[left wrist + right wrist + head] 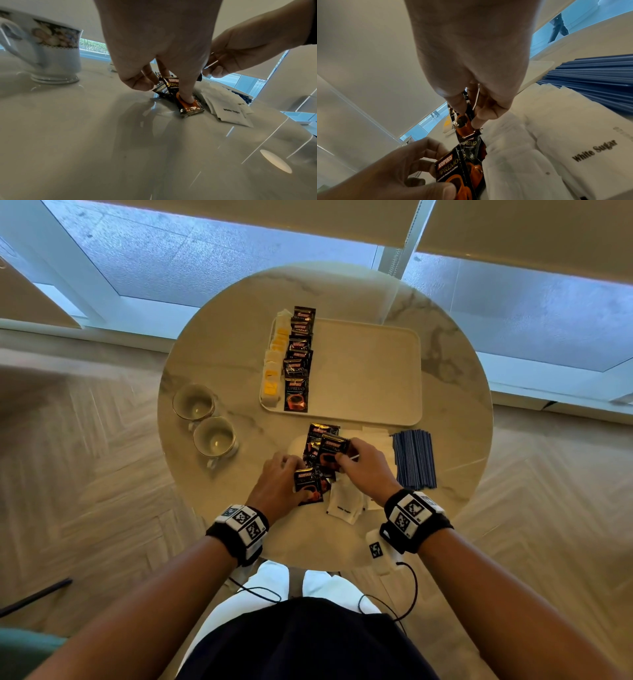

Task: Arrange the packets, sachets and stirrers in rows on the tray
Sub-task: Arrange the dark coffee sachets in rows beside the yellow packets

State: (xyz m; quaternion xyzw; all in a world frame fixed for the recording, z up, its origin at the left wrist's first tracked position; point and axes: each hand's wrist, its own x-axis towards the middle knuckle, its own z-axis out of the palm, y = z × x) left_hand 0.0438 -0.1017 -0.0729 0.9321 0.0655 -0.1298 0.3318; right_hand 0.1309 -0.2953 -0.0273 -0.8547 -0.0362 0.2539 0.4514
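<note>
The cream tray [368, 371] holds a column of yellow and white sachets [274, 368] beside a column of black coffee packets [298, 364] along its left side. In front of the tray lies a loose heap of coffee packets [317, 436]. My left hand [298, 472] grips one coffee packet [190, 109] at the heap's near end, thumb and fingers round it. My right hand [346, 456] pinches another coffee packet [464, 128] and holds it slightly raised. White sugar sachets [346, 505] lie under and beside the heap. Blue stirrers [414, 460] lie in a bundle to the right.
Two glass-rimmed cups [195, 402] [214, 438] stand at the table's left, close to my left hand. The round marble table [455, 392] ends near my wrists. Most of the tray's right part is bare. A window runs behind the table.
</note>
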